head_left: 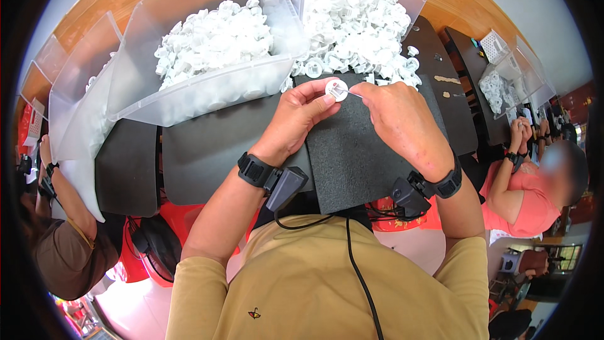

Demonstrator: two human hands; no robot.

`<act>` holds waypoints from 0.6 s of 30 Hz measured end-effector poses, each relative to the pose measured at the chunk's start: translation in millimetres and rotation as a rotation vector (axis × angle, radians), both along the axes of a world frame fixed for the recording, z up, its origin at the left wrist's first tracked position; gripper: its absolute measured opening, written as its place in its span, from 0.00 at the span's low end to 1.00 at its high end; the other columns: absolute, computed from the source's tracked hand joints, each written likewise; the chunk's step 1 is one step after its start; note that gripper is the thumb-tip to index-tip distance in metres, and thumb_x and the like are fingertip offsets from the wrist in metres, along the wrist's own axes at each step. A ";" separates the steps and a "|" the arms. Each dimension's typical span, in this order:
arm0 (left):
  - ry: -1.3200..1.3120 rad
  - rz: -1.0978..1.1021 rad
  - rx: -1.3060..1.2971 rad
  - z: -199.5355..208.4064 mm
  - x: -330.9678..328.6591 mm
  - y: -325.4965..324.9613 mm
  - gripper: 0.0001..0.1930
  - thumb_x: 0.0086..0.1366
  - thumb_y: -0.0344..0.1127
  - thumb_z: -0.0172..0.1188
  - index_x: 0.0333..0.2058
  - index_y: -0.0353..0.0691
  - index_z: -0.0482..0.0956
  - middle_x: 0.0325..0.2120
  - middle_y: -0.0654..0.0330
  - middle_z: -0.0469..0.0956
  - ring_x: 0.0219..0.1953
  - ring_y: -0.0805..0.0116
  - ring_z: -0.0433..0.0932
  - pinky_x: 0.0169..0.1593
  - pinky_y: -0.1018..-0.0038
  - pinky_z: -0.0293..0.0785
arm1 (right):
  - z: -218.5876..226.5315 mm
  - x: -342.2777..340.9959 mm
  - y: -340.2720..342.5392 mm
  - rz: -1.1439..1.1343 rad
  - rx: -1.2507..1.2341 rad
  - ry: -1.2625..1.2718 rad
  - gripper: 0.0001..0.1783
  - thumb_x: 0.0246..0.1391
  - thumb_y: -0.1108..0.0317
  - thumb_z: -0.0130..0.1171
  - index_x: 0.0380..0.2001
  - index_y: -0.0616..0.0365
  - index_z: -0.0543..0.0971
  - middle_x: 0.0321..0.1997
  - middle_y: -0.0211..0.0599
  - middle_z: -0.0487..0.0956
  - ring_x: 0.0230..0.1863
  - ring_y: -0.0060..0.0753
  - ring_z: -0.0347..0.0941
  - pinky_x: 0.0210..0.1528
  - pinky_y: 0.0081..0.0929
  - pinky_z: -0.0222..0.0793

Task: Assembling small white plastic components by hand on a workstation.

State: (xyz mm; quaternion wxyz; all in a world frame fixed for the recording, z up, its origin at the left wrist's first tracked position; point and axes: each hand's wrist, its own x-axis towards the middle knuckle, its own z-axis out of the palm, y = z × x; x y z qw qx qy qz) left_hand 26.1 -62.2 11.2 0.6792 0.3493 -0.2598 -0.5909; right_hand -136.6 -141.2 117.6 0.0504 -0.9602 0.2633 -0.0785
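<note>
My left hand pinches a small round white plastic part by its edge, between thumb and fingers. The part's face, with a raised shape in its middle, is turned up toward me. A thin, light-coloured rod-like tool sticks out of the closed fingers of my right hand, its tip at the right side of the part. The rest of the tool is hidden in my grip, so its kind does not show. Both hands are over a dark grey foam mat.
Beyond my hands stand a clear plastic bin of white parts and a large heap of similar parts, some spilling onto the dark table. A co-worker in pink sits at the right; another in brown is at the left.
</note>
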 end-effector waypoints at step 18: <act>0.044 -0.120 -0.100 4.4 -3.7 2.9 0.24 0.65 0.31 0.59 0.58 0.39 0.65 0.49 0.59 0.74 0.50 0.71 0.75 0.53 0.75 0.75 | -2.8 11.4 4.1 0.050 0.220 -0.245 0.21 0.42 0.62 0.67 0.43 0.54 0.80 0.35 0.40 0.76 0.39 0.47 0.75 0.40 0.37 0.71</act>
